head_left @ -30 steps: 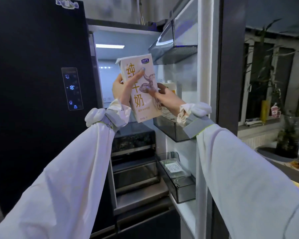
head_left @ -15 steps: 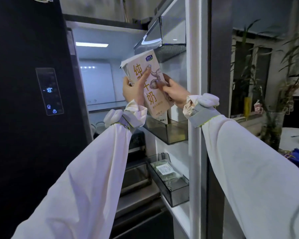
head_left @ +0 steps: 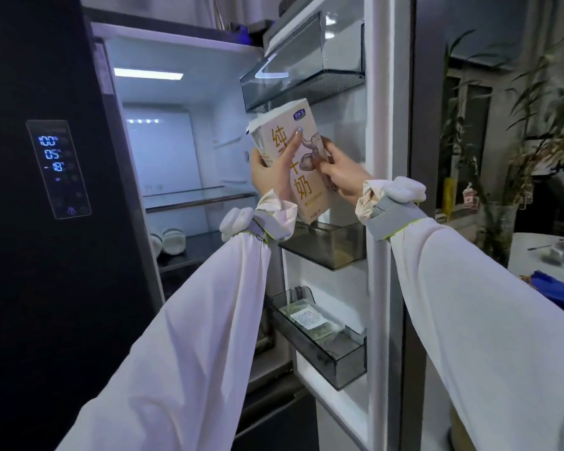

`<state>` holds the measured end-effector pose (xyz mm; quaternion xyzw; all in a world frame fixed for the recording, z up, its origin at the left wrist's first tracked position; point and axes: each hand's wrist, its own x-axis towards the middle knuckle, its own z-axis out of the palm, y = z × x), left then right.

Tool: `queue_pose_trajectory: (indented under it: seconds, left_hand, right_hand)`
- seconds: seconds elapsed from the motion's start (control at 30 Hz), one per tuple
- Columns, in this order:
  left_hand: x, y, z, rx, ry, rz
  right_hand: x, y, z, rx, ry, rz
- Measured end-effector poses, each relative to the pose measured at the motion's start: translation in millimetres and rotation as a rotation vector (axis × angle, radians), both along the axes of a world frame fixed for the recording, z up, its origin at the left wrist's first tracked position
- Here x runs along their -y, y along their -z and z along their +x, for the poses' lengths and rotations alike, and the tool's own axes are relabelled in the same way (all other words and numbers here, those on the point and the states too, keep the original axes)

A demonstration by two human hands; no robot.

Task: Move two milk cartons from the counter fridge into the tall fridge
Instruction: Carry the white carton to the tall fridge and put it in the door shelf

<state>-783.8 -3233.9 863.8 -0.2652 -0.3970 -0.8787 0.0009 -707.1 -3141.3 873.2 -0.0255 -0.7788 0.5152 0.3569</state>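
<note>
Both hands clasp one milk carton (head_left: 292, 157) in front of the open door of the tall fridge (head_left: 376, 190). The left hand (head_left: 272, 172) wraps the carton's left edge, its forefinger laid up the printed face; the right hand (head_left: 337, 172) grips the carton's right side with curled fingers. The carton is tilted, top leaning left, and its lower corner hangs just above the middle door bin (head_left: 329, 247), under the upper door bin (head_left: 302, 71). Whether the corner touches the bin's rim cannot be told.

The carton's cream face carries large golden Chinese characters running downward, 纯 at the top and 奶 at the bottom, the middle one partly hidden by fingers. A small blue brand badge sits near the carton's top, too small to read, and a brown cow drawing lies right of the characters.

Below the carton, the lower door bin (head_left: 326, 340) holds a flat packet with a white label (head_left: 308, 319) whose print is illegible. Left of the carton, on the closed dark door, a control panel (head_left: 57, 169) glows with blue digits; the lowest row reads about 18. Left of the carton and lower, two white bowls (head_left: 170, 240) rest on a glass shelf.
</note>
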Motion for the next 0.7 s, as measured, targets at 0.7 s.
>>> queue_pose_trajectory:
  seconds: [0.7]
  left_hand:
    - [-39,41,-49,-0.385,-0.272,-0.375]
  right_hand:
    - [-23,28,-26,0.394,0.297,-0.041]
